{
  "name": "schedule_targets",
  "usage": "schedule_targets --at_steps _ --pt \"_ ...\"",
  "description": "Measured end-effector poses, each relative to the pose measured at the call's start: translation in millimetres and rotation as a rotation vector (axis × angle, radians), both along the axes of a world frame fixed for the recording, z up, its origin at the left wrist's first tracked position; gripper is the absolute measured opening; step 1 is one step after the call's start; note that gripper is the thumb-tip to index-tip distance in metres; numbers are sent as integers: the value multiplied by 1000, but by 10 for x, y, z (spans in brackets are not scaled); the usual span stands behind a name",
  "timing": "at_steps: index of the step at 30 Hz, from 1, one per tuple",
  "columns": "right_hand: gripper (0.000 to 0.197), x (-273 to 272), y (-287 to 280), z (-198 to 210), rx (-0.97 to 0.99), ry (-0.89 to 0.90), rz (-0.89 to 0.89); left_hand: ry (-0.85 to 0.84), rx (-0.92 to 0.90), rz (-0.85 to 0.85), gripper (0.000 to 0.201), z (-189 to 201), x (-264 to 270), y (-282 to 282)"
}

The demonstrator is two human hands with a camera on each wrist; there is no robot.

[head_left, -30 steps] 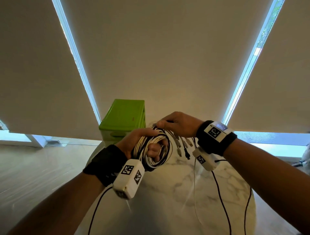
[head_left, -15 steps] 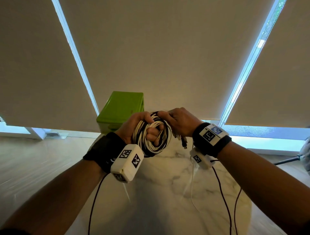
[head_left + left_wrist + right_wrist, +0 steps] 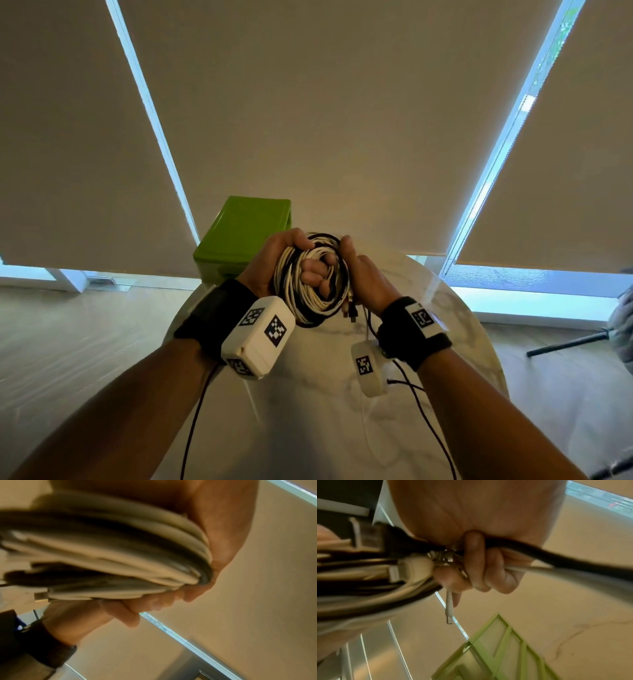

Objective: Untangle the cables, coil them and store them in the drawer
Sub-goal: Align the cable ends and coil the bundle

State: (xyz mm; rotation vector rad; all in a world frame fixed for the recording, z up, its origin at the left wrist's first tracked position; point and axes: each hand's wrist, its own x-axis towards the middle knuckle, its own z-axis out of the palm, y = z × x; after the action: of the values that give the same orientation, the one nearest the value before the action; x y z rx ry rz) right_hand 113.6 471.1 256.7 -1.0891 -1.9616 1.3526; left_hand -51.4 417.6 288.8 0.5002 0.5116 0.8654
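A coil of white and black cables (image 3: 308,294) hangs in the air above the round marble table (image 3: 308,428). My left hand (image 3: 291,263) grips the coil's left side, fingers passing through its middle; in the left wrist view the cable loops (image 3: 111,563) fill the palm. My right hand (image 3: 363,277) grips the coil's right side, fingers curled round the gathered cable ends and plugs (image 3: 412,566). A few connector tips (image 3: 351,313) dangle under the coil. The green drawer unit (image 3: 245,236) stands at the table's far edge, behind my left hand.
Thin wires from the wrist cameras trail over the table toward me. Drawn window blinds (image 3: 308,102) fill the background. A dark pole (image 3: 565,342) lies on the floor to the right. In the right wrist view the green drawer unit's front (image 3: 496,653) shows below my hand.
Both hands have drawn the coil closer together and nearer to me. The right hand slid from the coil's top down its right side, gathering the dangling plug ends against the loops.
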Motion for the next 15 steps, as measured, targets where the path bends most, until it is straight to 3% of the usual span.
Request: schedule_targets --at_steps 2,8,15 --pt "82 -58 -18 -74 -74 80 14 -15 11 9 27 10 10 -15" --pt "64 -248 -154 -274 -516 544 -116 -71 72 113 28 42 28 -31" --pt "34 -412 -331 -292 -567 614 -285 -117 78 318 29 12 92 -19"
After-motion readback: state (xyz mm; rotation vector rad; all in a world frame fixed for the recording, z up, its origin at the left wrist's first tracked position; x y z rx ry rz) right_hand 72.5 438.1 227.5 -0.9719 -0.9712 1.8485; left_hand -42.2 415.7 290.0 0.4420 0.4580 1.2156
